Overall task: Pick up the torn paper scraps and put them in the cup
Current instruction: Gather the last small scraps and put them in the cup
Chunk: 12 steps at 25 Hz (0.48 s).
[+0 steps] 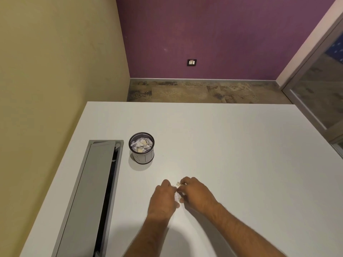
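The torn paper scraps (177,194) sit bunched between the two hands on the white bench (232,145), near its front middle; only small white bits show between the fingers, one sticking up at the top of the bunch. More scraps already lie in the cup (141,147), a round mesh pot with a dark rim that stands upright on the bench, well apart from the hands, behind them and to the left. It is filled nearly to the rim with crumpled white and cream pieces.

Just left of the cup a long grey cable hatch (96,191) is let into the bench, its lid ajar over a dark slot. Beyond the bench lie a mottled brown floor (194,91), a purple wall (213,34) with a wall socket (191,62), a yellow wall (55,62) on the left and a glazed door frame (315,80) on the right.

The left hand (163,196) has its fingers curled in, its grip closed against the scraps. The right hand (196,191) pinches the bunch from the other side, fingertips bent onto the paper. Both hands touch each other over the scraps.
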{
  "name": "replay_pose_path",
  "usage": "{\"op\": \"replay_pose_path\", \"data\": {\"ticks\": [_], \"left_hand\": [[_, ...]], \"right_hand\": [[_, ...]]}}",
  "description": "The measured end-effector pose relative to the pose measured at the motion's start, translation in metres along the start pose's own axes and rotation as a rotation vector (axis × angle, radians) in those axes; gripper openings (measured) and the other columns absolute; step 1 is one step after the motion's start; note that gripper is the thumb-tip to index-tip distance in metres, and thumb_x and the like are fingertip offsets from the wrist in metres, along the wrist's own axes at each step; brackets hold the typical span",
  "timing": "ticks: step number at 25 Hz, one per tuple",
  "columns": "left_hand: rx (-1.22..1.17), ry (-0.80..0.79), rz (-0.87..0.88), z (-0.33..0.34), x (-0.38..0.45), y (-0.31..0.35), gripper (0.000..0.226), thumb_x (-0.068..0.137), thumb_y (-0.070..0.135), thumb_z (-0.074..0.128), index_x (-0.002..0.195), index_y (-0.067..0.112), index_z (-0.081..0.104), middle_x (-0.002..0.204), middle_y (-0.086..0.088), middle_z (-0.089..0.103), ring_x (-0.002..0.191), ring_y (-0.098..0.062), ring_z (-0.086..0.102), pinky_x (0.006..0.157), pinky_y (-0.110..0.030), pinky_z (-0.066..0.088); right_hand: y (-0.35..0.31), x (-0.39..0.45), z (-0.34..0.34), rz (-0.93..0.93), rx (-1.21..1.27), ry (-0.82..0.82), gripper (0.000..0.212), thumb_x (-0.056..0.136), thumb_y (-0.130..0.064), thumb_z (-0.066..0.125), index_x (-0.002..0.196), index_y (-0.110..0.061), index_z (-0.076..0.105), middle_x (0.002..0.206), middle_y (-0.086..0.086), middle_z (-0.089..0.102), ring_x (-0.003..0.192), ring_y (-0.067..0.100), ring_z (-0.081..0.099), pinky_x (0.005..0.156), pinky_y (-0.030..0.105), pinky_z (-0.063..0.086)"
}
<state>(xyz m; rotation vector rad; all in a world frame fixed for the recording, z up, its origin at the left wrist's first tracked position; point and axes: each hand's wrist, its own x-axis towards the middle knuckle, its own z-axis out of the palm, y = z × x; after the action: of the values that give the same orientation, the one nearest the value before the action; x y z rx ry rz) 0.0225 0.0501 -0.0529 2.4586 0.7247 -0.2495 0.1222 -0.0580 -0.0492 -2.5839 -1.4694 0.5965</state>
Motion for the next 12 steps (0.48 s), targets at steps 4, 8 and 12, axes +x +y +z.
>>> {"op": "replay_pose_path", "data": {"ticks": [4,8,12], "left_hand": [[-0.242,0.067,-0.132,0.004,-0.005,-0.003,0.013,0.082,0.025,0.067,0.087,0.014,0.061,0.082,0.000,0.061,0.076,-0.018,0.060,0.065,-0.022,0.044],[-0.264,0.116,-0.147,0.005,-0.008,-0.006,0.020,0.076,0.019,0.058,0.058,0.013,0.051,0.055,-0.008,0.051,0.055,-0.029,0.041,0.041,-0.021,0.024],[-0.468,0.136,-0.199,0.007,-0.011,-0.018,0.017,0.069,0.014,0.066,0.060,0.027,0.059,0.058,0.016,0.062,0.058,-0.018,0.055,0.040,-0.008,0.033]], "right_hand": [[0.000,-0.002,0.004,-0.027,0.024,0.028,0.025,0.093,-0.020,0.052,0.108,-0.022,0.071,0.116,-0.002,0.061,0.102,0.020,0.056,0.079,0.030,0.049],[-0.003,0.001,0.003,0.026,0.091,0.056,0.025,0.086,-0.013,0.050,0.094,-0.016,0.074,0.103,0.003,0.070,0.091,0.021,0.064,0.076,0.028,0.051],[-0.001,0.006,0.002,0.222,0.312,0.069,0.014,0.073,-0.010,0.059,0.071,-0.013,0.073,0.086,-0.002,0.077,0.074,0.004,0.067,0.072,0.024,0.054]]}}
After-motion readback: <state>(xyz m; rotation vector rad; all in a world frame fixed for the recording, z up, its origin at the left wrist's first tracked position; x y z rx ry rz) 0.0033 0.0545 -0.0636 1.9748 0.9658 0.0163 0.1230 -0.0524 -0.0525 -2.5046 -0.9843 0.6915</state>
